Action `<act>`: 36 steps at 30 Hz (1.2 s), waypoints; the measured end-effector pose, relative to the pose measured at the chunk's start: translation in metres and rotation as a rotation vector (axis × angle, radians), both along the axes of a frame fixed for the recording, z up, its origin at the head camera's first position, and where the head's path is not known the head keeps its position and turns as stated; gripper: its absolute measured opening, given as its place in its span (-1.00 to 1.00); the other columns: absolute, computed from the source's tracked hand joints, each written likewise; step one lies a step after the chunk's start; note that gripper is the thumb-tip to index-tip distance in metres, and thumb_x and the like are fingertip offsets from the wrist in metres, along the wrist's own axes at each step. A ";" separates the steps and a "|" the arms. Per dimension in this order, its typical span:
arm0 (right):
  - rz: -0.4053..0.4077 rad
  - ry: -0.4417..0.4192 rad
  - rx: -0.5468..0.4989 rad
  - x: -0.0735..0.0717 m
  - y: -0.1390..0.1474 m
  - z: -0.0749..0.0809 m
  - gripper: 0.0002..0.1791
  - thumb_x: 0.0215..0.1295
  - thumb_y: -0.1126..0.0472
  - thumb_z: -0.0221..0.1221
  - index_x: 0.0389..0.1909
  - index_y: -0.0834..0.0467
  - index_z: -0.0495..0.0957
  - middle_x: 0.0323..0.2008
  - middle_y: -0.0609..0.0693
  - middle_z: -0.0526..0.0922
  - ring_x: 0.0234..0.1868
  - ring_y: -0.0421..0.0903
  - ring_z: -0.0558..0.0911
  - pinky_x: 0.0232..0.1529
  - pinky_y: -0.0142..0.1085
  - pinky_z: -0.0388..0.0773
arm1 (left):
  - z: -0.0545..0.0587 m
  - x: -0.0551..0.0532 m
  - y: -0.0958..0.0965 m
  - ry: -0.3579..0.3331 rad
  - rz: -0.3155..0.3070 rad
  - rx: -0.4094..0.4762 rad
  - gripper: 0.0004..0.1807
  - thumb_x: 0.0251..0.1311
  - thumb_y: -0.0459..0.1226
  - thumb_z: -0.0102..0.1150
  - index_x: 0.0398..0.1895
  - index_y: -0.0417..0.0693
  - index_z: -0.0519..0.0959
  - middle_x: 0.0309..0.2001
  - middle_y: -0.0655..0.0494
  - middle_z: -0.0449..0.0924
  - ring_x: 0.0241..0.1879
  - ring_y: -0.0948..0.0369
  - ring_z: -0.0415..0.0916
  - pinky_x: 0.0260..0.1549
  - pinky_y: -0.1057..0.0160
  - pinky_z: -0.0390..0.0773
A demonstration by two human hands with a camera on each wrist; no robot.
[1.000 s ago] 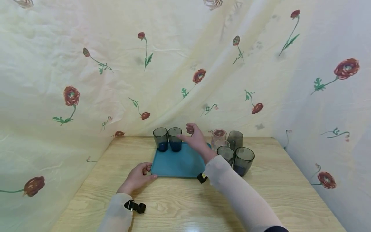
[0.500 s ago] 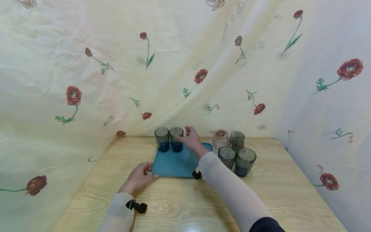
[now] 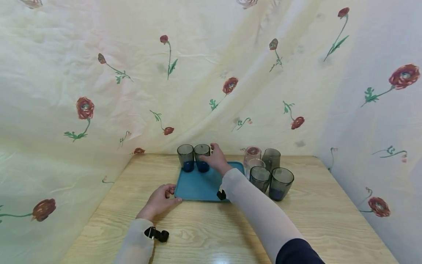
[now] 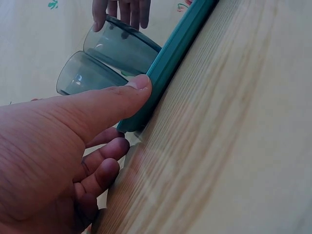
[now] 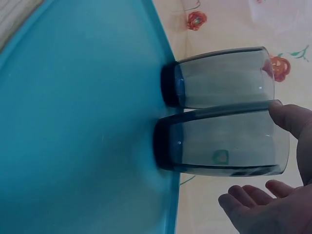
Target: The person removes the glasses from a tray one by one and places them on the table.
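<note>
Tray (image 3: 197, 187) is gripped at its corner by left hand (image 3: 159, 201), fingers curled, presumably for steadiness; right hand (image 3: 215, 160) is positioned with fingers apart, thumb at glass (image 5: 219, 141) rim.

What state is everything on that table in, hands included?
Blue tray: lying flat
Left tray glass: upright
Right tray glass: upright
Rightmost glass: upright
Smoky glass beside it: upright
Back smoky glass: standing, which way up unclear
Two clear glasses: standing, partly hidden
Left hand: gripping tray's near left corner
Right hand: open, thumb at right tray glass's rim

Blue tray (image 5: 87, 117) partly outside right-wrist view
</note>
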State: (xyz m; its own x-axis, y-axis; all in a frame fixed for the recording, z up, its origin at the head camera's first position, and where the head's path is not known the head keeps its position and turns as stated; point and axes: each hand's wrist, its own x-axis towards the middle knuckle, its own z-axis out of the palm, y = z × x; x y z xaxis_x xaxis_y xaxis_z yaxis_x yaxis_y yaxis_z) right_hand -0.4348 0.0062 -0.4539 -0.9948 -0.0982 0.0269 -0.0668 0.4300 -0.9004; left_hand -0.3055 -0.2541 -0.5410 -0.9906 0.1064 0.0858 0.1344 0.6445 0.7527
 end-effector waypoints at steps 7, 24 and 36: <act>0.049 0.025 0.007 -0.002 -0.005 -0.002 -0.02 0.35 0.03 0.44 0.64 0.08 0.10 0.55 0.10 0.28 0.50 0.13 0.34 0.38 0.05 0.39 | 0.000 0.000 0.000 -0.001 0.000 -0.006 -0.33 0.18 -0.07 0.58 0.33 -0.04 0.58 -0.12 0.18 0.53 -0.22 0.17 0.35 -0.17 0.11 0.39; 0.043 0.046 -0.020 -0.002 -0.008 -0.007 -0.12 0.40 0.09 0.41 0.59 0.11 0.16 0.44 0.13 0.38 0.40 0.12 0.44 0.31 0.03 0.46 | 0.002 0.001 -0.001 0.006 0.000 -0.004 -0.31 0.16 -0.07 0.59 0.33 -0.09 0.58 -0.11 0.16 0.54 -0.21 0.16 0.35 -0.17 0.12 0.39; 0.051 0.060 -0.053 0.001 -0.003 -0.008 -0.12 0.40 0.09 0.40 0.59 0.14 0.14 0.43 0.15 0.37 0.42 0.13 0.41 0.32 0.03 0.44 | 0.003 0.001 0.000 -0.010 0.000 0.004 -0.30 0.16 -0.06 0.59 0.35 -0.06 0.57 -0.11 0.18 0.53 -0.20 0.16 0.35 -0.15 0.10 0.40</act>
State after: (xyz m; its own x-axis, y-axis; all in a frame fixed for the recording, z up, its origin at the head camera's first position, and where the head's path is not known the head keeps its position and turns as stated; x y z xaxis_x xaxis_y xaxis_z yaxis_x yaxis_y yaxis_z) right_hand -0.4338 0.0036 -0.4622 -0.9850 -0.1456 0.0926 -0.1417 0.3769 -0.9154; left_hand -0.3041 -0.2543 -0.5380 -0.9915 0.1056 0.0765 0.1267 0.6416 0.7565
